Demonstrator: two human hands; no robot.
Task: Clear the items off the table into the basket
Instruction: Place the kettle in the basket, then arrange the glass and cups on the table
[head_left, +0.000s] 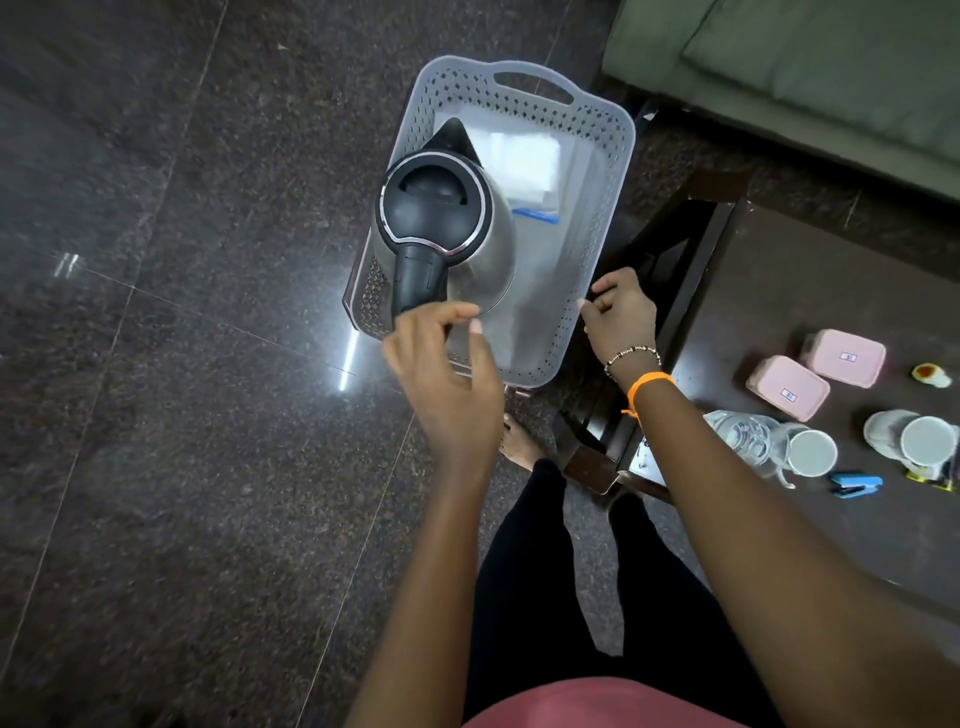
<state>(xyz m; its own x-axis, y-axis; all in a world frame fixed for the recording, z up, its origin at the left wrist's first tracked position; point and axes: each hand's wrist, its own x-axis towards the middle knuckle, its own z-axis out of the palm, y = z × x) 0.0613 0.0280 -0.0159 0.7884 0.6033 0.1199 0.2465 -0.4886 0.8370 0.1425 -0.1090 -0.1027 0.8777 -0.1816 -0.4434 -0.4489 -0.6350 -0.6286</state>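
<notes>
Basket (605, 156) is off the worktop (779, 291), apparently on a low stool over the floor (156, 364); support mostly hidden. Inside: kettle (441, 218) upright on the left side, spout pointing away, and a clear bag (524, 166) with white contents lying flat to its right.

Left hand (447, 379): fingers loosely spread just at the kettle handle (418, 283), thumb and forefinger near the handle's end. Cannot tell whether they touch it; no closed grip visible. Right hand (621, 317): fingers curled over the basket's near right rim, holding it.

Still on the worktop: two pink boxes (815, 374), two white cups (810, 452), bottle (743, 431), blue stapler (857, 486), a small yellowish item (932, 375) at the far edge. Task judged early, most items still to move.

Risks, judged:
- Kettle sits far left, so load is lopsided. If the basket overhangs its support, it could tip left when the right hand lets go.
- Kettle is tall and top-heavy. A nudge from the left hand could topple it onto the bag.
- Kettle takes much of the basket. Later items may have to be stacked, and cups could roll or chip against the metal.
- Bottle lies on its side, near the worktop edge. A knock while reaching could roll it off.
</notes>
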